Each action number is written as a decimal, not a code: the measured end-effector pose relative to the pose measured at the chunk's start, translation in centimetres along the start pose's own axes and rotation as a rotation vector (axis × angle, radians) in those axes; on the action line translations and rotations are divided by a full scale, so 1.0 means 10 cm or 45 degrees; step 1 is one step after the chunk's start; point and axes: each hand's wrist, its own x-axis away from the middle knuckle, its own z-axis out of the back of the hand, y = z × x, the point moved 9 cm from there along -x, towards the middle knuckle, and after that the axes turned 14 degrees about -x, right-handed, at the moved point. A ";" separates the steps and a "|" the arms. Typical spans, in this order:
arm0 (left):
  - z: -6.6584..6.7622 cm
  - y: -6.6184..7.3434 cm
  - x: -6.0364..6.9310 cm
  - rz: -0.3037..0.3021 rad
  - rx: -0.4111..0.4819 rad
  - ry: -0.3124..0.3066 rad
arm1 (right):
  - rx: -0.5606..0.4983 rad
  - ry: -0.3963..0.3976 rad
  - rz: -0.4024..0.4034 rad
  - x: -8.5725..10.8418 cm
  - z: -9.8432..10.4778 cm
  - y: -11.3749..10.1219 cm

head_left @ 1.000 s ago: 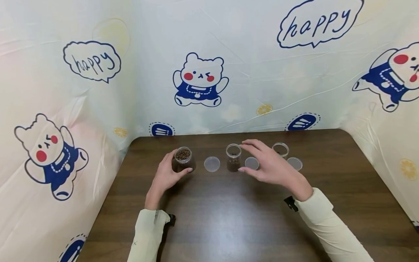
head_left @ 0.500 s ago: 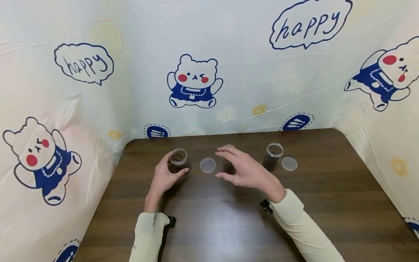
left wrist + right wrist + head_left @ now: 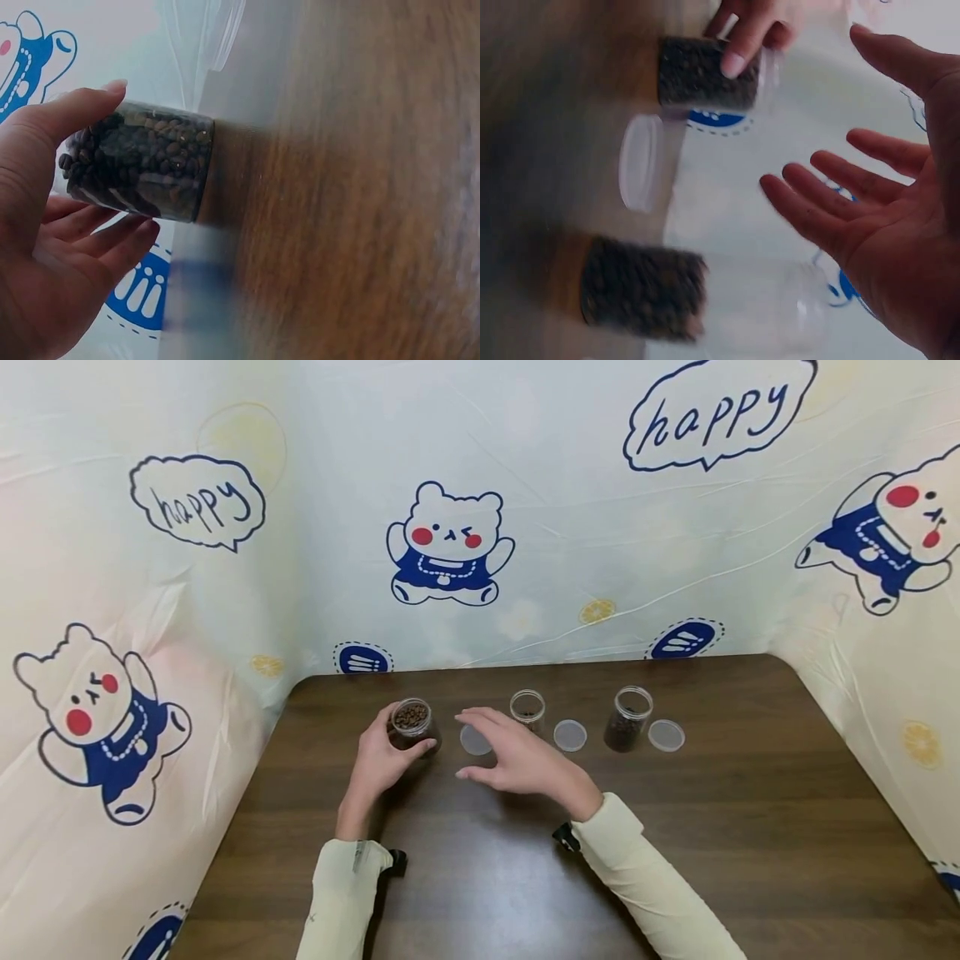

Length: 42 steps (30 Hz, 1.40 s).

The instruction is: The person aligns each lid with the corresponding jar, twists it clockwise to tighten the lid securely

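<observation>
1. Pale cloth printed with bears hangs beyond the dark wood-grain table and along both sides; its surface shines toward the near middle.
2. At far left, the left hand grips the bean-filled left jar.
3. The right hand, fingers and thumb spread, holds nothing near the left lid.
4. Farther right stand the uncovered middle jar and right jar, the middle lid between them, the right lid rightmost.
</observation>
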 end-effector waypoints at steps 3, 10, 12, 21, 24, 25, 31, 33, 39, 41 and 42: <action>0.01 -0.02 0.00 0.026 -0.003 -0.002 | -0.024 -0.016 -0.057 -0.10 -0.11 0.08; -0.03 -0.09 -0.02 0.048 0.069 -0.025 | -0.034 -0.053 -0.134 -0.25 -0.31 0.25; -0.03 -0.10 -0.02 0.045 0.075 -0.027 | -0.004 -0.049 -0.142 -0.29 -0.35 0.29; -0.05 -0.12 0.00 0.073 0.040 -0.021 | 0.261 -0.018 -0.206 -0.42 -0.50 0.49; -0.05 -0.12 0.01 0.087 0.047 -0.015 | 0.311 0.004 -0.236 -0.44 -0.51 0.53; -0.06 -0.11 0.01 0.085 0.052 -0.015 | 0.323 0.009 -0.251 -0.44 -0.51 0.55; -0.07 -0.11 -0.01 0.088 0.064 -0.030 | 0.378 0.003 -0.310 -0.45 -0.53 0.67; -0.07 -0.11 -0.02 0.090 0.065 -0.036 | 0.383 0.008 -0.325 -0.45 -0.53 0.69; -0.08 -0.13 -0.01 0.095 0.054 -0.051 | 0.354 0.027 -0.386 -0.43 -0.53 0.74; -0.09 -0.13 -0.01 0.094 0.056 -0.052 | 0.359 0.035 -0.392 -0.44 -0.53 0.75; -0.09 -0.14 0.00 0.095 0.057 -0.051 | 0.368 0.039 -0.394 -0.44 -0.54 0.75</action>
